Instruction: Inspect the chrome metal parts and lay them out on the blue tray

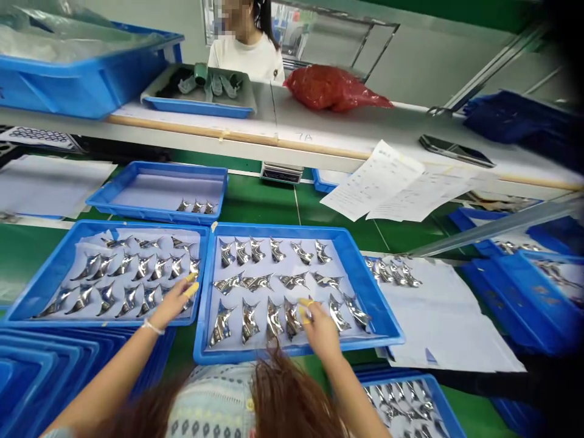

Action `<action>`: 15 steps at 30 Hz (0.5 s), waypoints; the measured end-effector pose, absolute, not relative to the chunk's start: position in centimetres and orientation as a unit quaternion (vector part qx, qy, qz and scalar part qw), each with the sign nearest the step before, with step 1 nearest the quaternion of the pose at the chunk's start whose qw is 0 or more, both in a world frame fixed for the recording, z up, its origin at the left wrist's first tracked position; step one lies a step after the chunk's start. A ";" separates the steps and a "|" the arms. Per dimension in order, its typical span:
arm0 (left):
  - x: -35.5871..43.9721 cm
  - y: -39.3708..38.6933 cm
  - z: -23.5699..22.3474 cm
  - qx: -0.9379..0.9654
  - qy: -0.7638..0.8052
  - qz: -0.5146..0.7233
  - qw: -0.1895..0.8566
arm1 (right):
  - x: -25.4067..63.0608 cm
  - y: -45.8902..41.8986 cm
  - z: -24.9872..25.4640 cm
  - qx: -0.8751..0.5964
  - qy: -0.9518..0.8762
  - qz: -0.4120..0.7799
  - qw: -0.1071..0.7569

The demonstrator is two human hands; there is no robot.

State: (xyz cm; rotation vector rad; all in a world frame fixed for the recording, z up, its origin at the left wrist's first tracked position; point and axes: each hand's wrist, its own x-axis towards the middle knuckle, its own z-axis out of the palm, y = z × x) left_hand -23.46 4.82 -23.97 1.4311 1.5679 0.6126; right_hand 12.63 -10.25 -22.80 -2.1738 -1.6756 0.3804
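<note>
My left hand reaches over the right end of the left blue tray. Its fingers, capped in yellow finger cots, are stretched out just above the shiny curved metal parts lined up in rows there. My right hand, also in yellow cots, is over the front row of the middle blue tray. Its fingertips pinch one shiny metal part. Both trays are lined with white paper and hold several rows of these parts.
A third blue tray behind holds three parts. Loose parts lie on white paper to the right, with more blue trays right and front. Stacked blue trays sit front left. Across a raised shelf, another person stands beside a red bag.
</note>
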 end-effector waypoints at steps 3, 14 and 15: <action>-21.3 -0.2 -23.7 0.545 0.640 0.237 0.487 | 20.6 -10.9 -21.6 -0.836 -0.509 0.100 0.182; -17.7 -4.0 -22.1 0.337 0.647 0.322 0.604 | 35.4 -13.4 -23.9 -0.907 -0.344 0.159 0.184; -17.7 -4.3 -22.2 0.326 0.648 0.333 0.602 | 35.5 -13.6 -24.1 -0.902 -0.345 0.164 0.200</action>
